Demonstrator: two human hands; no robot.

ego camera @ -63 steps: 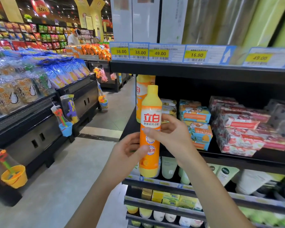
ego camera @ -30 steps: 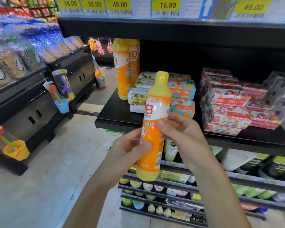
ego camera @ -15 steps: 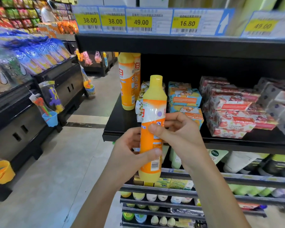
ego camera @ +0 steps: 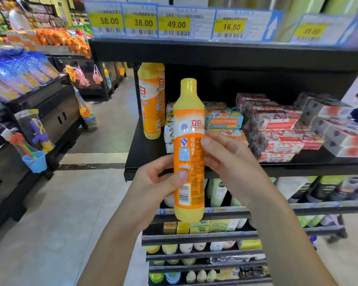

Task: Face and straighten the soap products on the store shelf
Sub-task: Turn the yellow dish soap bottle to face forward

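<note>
Bottle: yellow-orange dish soap bottle (ego camera: pixel 189 149), upright, barcode side showing.
Position: between both hands, before shelf (ego camera: pixel 145 149).
Grip: left hand (ego camera: pixel 155 182) and right hand (ego camera: pixel 229 162) curled round it.

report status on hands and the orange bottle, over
Left hand grips orange bottle low, right hand at mid-label. Bottle upright, off the shelf, barcode side facing camera. Nothing between it and the shelf.

Upright yellow-orange soap bottle (ego camera: pixel 189 153), back label apparently facing the camera.
</note>
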